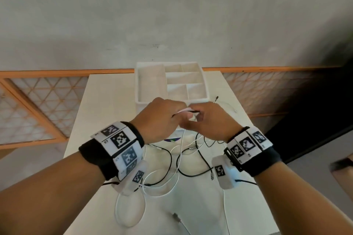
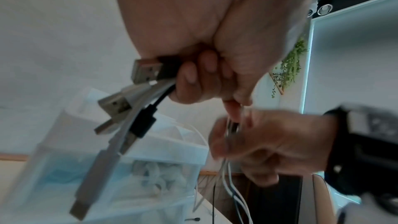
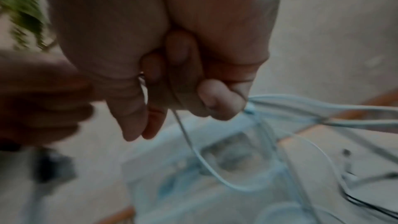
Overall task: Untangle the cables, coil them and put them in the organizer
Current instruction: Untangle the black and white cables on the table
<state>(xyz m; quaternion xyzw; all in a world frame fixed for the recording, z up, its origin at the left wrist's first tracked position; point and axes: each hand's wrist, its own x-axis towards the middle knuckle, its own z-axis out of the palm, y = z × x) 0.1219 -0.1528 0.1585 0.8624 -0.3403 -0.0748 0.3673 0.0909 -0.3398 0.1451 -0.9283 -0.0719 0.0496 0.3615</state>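
Left hand (image 1: pixel 160 118) fingers (image 2: pixel 189 76) curled round bunch of cables (image 2: pixel 137 94), USB plugs (image 2: pixel 146 71) sticking out. Right hand (image 1: pixel 208 120) fingers (image 3: pixel 217 98) seemingly pinching white strands, view blurred. Rest of cables tangled on bench (image 1: pixel 107 101) before organizer (image 1: pixel 149 82).

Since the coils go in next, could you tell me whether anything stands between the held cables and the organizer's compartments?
Nothing visible does. The left hand and right hand hold the cables just in front of the organizer. Its compartments look open and empty from the head view, but the cables are still tangled on the table.
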